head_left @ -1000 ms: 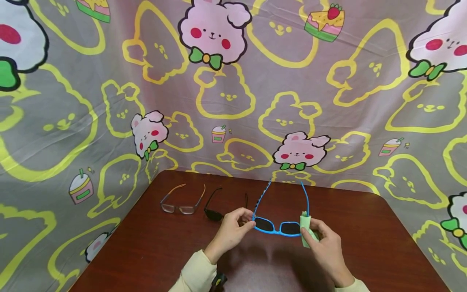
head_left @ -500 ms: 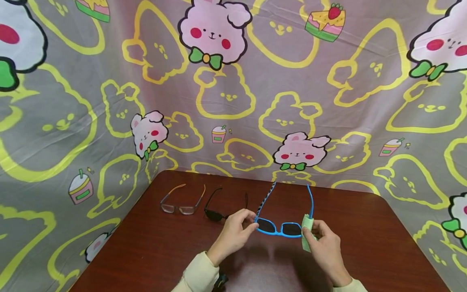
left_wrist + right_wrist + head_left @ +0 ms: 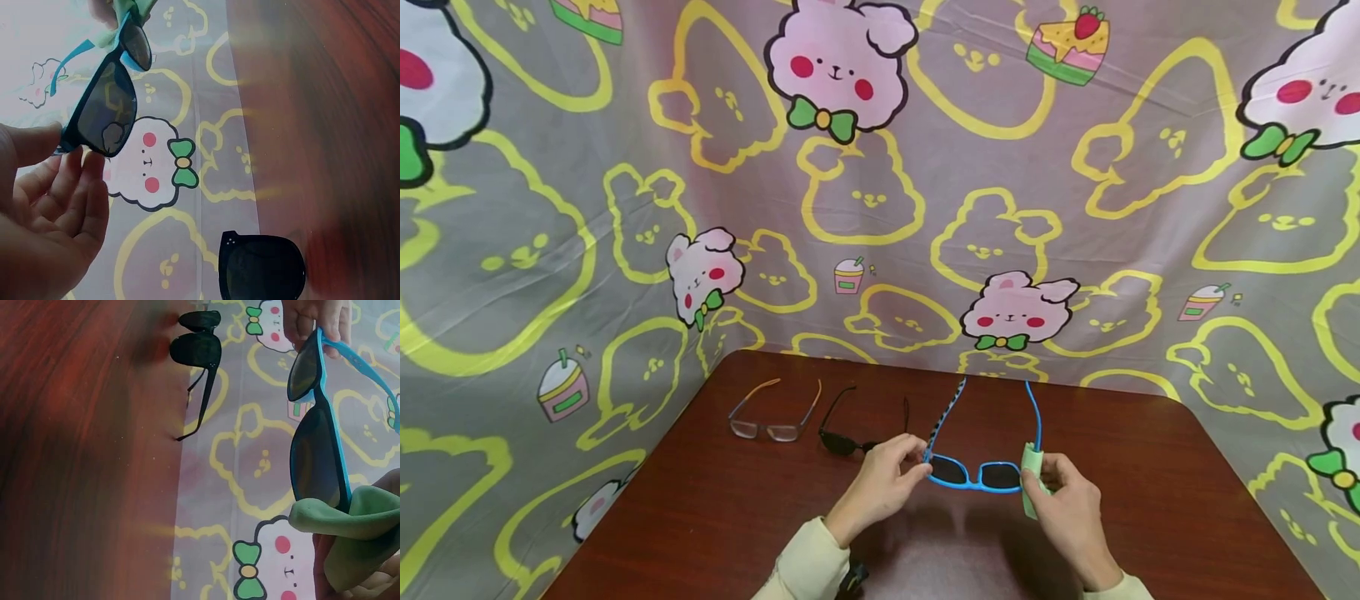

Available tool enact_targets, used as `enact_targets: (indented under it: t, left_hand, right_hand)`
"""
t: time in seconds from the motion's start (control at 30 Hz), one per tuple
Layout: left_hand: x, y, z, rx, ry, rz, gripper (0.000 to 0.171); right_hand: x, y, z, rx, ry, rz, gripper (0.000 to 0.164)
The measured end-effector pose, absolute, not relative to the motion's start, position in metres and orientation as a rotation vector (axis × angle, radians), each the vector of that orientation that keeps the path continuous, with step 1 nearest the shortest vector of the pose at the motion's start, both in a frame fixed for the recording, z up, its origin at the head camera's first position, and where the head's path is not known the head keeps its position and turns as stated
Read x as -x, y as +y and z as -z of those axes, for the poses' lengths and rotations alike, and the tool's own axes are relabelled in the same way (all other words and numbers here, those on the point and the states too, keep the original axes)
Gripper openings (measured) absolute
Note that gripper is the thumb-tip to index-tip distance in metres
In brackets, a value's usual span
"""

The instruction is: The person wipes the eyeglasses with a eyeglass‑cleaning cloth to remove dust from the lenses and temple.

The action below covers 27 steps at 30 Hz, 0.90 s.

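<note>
Blue-framed sunglasses [image 3: 973, 483] with dark lenses are held up above the table, temples unfolded and pointing away from me. My left hand [image 3: 883, 482] pinches their left hinge corner between thumb and fingers. At the opposite corner my right hand [image 3: 1070, 504] grips the frame through a light green cloth [image 3: 1032, 479]. In the right wrist view the cloth [image 3: 350, 534] is folded around the end of the frame beside the lens. The left temple shows a dark pattern, while the right one is plain blue.
Black sunglasses [image 3: 841, 443] lie on the brown table [image 3: 700, 517] just beyond my left hand, partly hidden by it. Left of them sit clear eyeglasses [image 3: 765, 431] with orange-tipped temples. A small dark object [image 3: 852, 577] shows by my left sleeve. Patterned fabric [image 3: 880, 208] surrounds the table's back and sides.
The blue sunglasses have shifted slightly to the right and down and tilted a little. Both hands keep their hold, and the green cloth stays at the right corner.
</note>
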<state>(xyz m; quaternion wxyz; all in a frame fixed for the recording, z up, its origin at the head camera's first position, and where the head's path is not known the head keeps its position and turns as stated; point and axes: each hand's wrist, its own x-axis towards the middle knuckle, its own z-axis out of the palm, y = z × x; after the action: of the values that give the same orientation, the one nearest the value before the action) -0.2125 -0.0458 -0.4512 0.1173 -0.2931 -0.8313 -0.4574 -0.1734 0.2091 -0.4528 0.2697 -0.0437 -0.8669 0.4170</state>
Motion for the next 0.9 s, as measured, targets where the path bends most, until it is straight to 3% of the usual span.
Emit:
enact_targets:
  t: [0.9]
  left_hand:
    - [0.217, -0.0482, 0.4552, 0.905, -2.516, 1.251, 0.005]
  right_hand:
    - [0.1807, 0.2133, 0.4501, 0.141, -2.333, -1.058, 0.013]
